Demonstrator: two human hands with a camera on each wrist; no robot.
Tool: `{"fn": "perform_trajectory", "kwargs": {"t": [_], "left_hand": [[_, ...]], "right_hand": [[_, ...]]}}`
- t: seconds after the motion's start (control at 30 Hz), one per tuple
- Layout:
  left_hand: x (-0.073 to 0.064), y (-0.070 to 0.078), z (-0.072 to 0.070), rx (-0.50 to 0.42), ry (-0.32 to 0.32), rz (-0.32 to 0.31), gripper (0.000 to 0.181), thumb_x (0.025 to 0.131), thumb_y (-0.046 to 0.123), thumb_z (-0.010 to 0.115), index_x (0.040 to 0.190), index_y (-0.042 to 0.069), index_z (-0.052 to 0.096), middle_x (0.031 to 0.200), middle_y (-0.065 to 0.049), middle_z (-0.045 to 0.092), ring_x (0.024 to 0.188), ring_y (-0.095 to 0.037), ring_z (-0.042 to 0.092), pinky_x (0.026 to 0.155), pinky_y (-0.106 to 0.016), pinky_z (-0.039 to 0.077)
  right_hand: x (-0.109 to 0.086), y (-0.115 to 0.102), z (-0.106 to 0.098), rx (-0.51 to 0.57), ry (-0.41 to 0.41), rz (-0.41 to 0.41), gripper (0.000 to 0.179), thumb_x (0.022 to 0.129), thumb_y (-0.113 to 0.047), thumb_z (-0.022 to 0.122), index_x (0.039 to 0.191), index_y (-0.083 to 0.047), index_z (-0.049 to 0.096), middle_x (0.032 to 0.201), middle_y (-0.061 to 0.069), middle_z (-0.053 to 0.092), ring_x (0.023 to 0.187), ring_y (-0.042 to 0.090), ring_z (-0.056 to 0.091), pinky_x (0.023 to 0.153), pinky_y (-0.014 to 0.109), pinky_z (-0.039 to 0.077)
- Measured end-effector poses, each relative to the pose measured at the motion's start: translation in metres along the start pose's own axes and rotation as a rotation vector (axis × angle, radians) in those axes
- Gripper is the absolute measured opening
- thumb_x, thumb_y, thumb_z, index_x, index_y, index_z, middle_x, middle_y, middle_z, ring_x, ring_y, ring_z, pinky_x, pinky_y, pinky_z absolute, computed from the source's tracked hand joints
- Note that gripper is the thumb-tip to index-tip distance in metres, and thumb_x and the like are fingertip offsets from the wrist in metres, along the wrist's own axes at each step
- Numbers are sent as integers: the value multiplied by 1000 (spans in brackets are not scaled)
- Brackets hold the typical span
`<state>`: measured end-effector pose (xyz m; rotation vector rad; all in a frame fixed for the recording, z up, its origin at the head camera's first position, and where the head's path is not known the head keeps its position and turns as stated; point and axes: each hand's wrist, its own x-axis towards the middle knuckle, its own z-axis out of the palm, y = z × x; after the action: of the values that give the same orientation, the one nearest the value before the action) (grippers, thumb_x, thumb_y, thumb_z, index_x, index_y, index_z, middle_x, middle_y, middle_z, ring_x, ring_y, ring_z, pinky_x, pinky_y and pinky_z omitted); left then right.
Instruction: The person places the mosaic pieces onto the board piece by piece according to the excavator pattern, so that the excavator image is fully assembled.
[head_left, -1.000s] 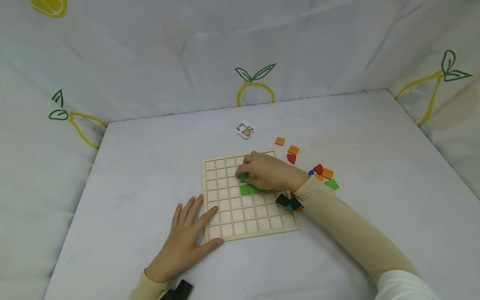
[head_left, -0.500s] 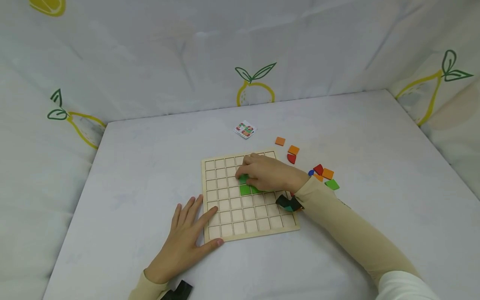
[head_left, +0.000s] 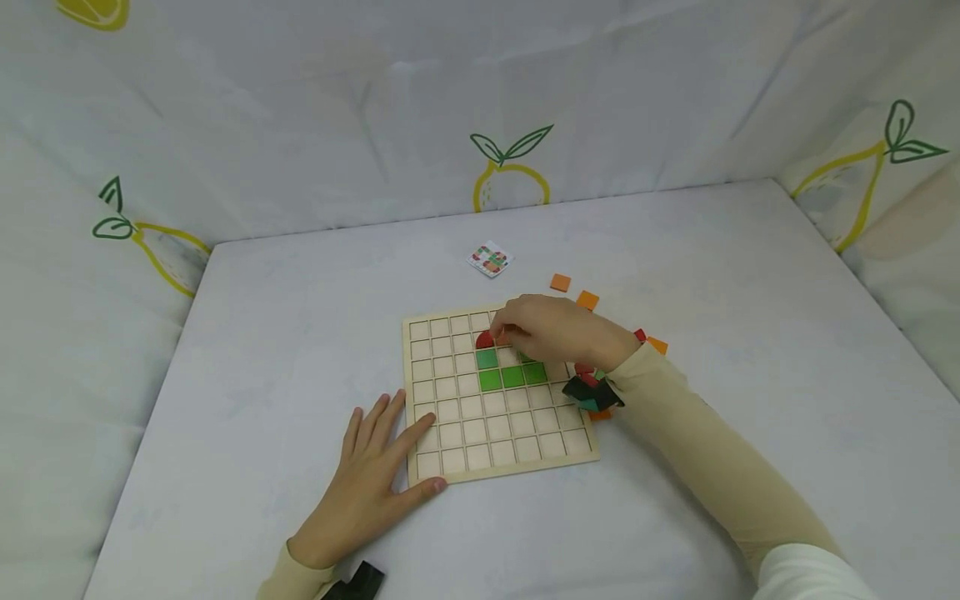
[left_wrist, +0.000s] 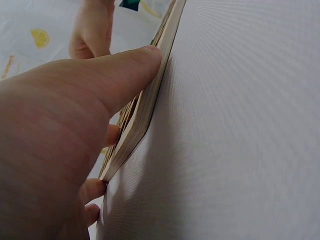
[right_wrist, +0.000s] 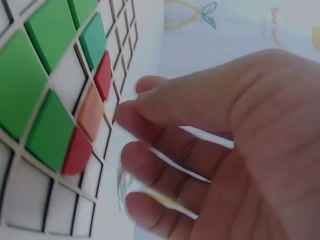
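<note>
A wooden grid board (head_left: 472, 432) lies on the table. On it are a row of green square tiles (head_left: 513, 377), a teal tile (head_left: 487, 359) and a red quarter-round piece (head_left: 485, 339). The right wrist view also shows a salmon-orange tile (right_wrist: 91, 114) between two red pieces. My right hand (head_left: 558, 329) hovers over the board's upper part, thumb and index finger close together, the others loosely bent; no piece shows between them. My left hand (head_left: 360, 483) rests at the board's near left corner, fingers spread, with the thumb (left_wrist: 135, 67) on the edge.
Behind the board lies a small patterned card (head_left: 490, 259). Loose orange tiles (head_left: 560, 282) are scattered to its right. More red, green and orange pieces (head_left: 584, 367) lie beside the board, partly hidden by the right forearm (head_left: 697, 433). A printed cloth wall (head_left: 337, 125) rises behind the table.
My right hand has shifted up and to the right from the teal tile, uncovering it, the red piece and more of the green row. My left hand stays put.
</note>
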<state>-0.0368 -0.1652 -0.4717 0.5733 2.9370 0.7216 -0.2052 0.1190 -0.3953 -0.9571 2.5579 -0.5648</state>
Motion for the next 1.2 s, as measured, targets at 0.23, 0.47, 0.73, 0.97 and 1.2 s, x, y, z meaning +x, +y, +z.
{"fn": "perform_trajectory", "kwargs": {"t": [0.23,0.47,0.73,0.97,1.2], "left_hand": [[-1,0,0,0,7,2,79,87,59,71,154,29,44,169,-11,21,157,-36,15,127,-52,-3],[-1,1,0,-1,7,-5,78,86,59,71,154,29,44,170,-11,21,157,-36,15,128,-51,-4],[-1,2,0,2,21,3,78,86,57,72,153,27,46,169,-13,23,156,-37,16,127,-50,-3],[-1,1,0,9,31,15,78,86,56,73,153,26,46,168,-14,24,155,-38,17,127,-52,-1],[0,1,-1,8,25,18,78,86,56,73,153,27,45,169,-13,23,156,-37,17,127,-51,-2]], "right_hand": [[-3,12,-7,-23,-71,108,12,97,-12,59,95,-14,70,91,-3,65,81,12,56,72,27,49],[0,15,-2,-27,-137,158,8,97,-21,65,89,-19,64,85,-5,63,76,12,54,66,27,43],[1,11,0,-52,-95,124,7,98,-18,64,103,-16,69,89,-2,63,82,15,55,68,29,46],[3,10,4,-126,-26,83,29,98,-18,64,126,-11,70,98,3,63,94,19,53,75,30,49],[4,8,10,-108,1,63,41,97,-17,63,138,-16,62,104,3,59,97,20,48,71,28,46]]}}
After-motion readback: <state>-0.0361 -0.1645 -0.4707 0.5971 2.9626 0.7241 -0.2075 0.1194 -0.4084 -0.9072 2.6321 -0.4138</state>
